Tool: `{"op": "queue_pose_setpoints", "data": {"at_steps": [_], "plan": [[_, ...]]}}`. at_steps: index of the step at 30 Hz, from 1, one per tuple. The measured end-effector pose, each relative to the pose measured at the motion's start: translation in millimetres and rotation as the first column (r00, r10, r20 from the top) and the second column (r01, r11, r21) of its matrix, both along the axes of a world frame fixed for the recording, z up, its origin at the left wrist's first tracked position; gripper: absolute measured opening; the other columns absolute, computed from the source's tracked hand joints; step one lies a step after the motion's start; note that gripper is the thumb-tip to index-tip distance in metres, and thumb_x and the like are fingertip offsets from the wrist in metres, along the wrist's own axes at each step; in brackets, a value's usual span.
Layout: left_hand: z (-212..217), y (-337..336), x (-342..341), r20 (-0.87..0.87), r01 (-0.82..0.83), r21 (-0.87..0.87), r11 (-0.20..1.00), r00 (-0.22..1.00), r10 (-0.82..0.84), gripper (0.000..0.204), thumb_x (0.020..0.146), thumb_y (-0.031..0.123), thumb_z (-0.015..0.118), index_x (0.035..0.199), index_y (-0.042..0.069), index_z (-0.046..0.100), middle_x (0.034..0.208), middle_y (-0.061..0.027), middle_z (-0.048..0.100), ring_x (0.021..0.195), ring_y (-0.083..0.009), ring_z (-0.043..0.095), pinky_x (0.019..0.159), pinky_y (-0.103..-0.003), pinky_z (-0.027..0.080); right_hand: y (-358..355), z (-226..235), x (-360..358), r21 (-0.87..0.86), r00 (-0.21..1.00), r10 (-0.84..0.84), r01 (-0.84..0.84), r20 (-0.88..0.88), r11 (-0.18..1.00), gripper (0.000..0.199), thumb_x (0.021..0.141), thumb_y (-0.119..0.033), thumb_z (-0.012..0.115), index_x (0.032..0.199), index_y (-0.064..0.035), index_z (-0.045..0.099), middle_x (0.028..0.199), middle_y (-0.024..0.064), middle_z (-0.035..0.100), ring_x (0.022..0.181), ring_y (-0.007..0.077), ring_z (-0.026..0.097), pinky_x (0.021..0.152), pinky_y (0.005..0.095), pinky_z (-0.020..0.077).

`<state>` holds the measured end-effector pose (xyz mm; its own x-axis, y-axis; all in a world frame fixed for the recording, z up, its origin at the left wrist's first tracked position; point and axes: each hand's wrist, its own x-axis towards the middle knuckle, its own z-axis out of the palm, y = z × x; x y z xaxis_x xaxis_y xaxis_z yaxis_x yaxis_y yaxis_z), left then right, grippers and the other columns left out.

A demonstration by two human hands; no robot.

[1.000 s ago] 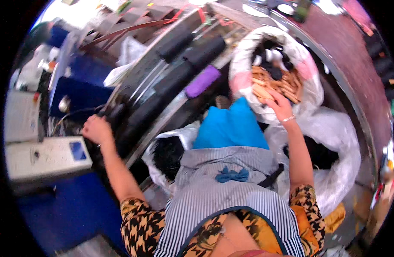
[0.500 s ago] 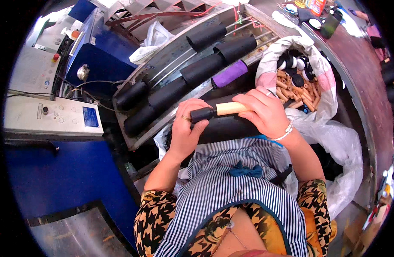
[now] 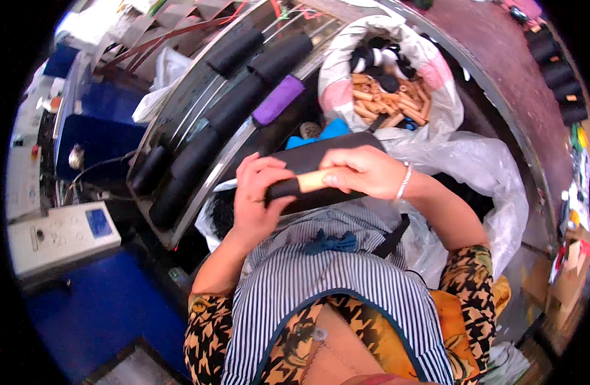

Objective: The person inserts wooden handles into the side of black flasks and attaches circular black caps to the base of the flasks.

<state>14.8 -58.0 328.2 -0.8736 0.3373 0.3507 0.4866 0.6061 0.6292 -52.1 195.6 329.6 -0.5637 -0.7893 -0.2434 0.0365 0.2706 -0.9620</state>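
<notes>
While the left hand (image 3: 256,200) wraps the black end piece (image 3: 283,188) and the right hand (image 3: 370,172) pinches the tan tube (image 3: 312,181) meeting it, keep both in line — even grip, I'd say. Black roll (image 3: 304,154) lies under both. Tray frame (image 3: 213,186) beyond the left, sack (image 3: 445,80) beyond the right — likely easier room apron-side (image 3: 333,276).

bright light, whitening to glare at upper left; blur softens the hands (image 3: 367,172); black-rimmed fisheye bends straight edges.
</notes>
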Motion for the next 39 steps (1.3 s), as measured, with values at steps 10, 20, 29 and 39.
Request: {"op": "queue_pose_setpoints", "data": {"at_steps": [10, 20, 29, 39], "plan": [[-32.0, -35.4, -6.0, 0.632, -0.705, 0.628, 0.33, 0.709, 0.313, 0.035, 0.094, 0.013, 0.064, 0.124, -0.001, 0.054, 0.09, -0.0038, 0.056, 0.085, -0.012, 0.052, 0.083, -0.026, 0.045, 162.0, -233.6, -82.4, 0.732, 0.747, 0.07, 0.62, -0.661, 0.284, 0.021, 0.084, -0.024, 0.066, 0.099, -0.0095, 0.068, 0.097, 0.0148, 0.066, 0.096, 0.0337, 0.063, 0.083, 0.0452, 0.0508], [-55.5, -12.2, -26.6, 0.621, -0.687, 0.676, 0.267, 0.726, 0.296, 0.035, 0.093, 0.012, 0.066, 0.124, 0.001, 0.053, 0.09, -0.0036, 0.058, 0.085, -0.0122, 0.053, 0.085, -0.027, 0.045, 186.4, -248.8, -100.8, 0.692, 0.777, -0.17, 0.621, -0.606, 0.369, 0.025, 0.093, -0.023, 0.047, 0.097, -0.0079, 0.066, 0.099, 0.021, 0.067, 0.094, 0.0375, 0.065, 0.079, 0.0487, 0.0513], [-36.2, 4.6, -32.6, 0.491, -0.619, 0.688, 0.379, 0.782, 0.385, 0.025, 0.095, 0.008, 0.06, 0.118, 0.001, 0.053, 0.092, -0.004, 0.058, 0.087, -0.0124, 0.054, 0.085, -0.026, 0.044, 186.5, -226.6, -83.5, 0.618, 0.672, -0.438, 0.733, -0.597, 0.283, 0.034, 0.081, -0.029, 0.055, 0.1, -0.0031, 0.065, 0.099, 0.0233, 0.066, 0.098, 0.041, 0.062, 0.087, 0.0476, 0.0475], [-39.6, 31.7, -20.9, -0.104, -0.37, 0.501, 0.782, 0.872, 0.479, 0.032, 0.087, 0.0, 0.061, 0.118, 0.001, 0.05, 0.119, -0.0119, 0.049, 0.113, -0.0223, 0.046, 0.104, -0.036, 0.033, -48.1, -51.4, 33.4, -0.311, 0.091, -0.381, 0.42, -0.92, 0.853, 0.021, 0.079, -0.024, 0.064, 0.096, -0.0117, 0.065, 0.121, 0.0076, 0.063, 0.114, 0.0258, 0.058, 0.097, 0.0487, 0.0442]]}}
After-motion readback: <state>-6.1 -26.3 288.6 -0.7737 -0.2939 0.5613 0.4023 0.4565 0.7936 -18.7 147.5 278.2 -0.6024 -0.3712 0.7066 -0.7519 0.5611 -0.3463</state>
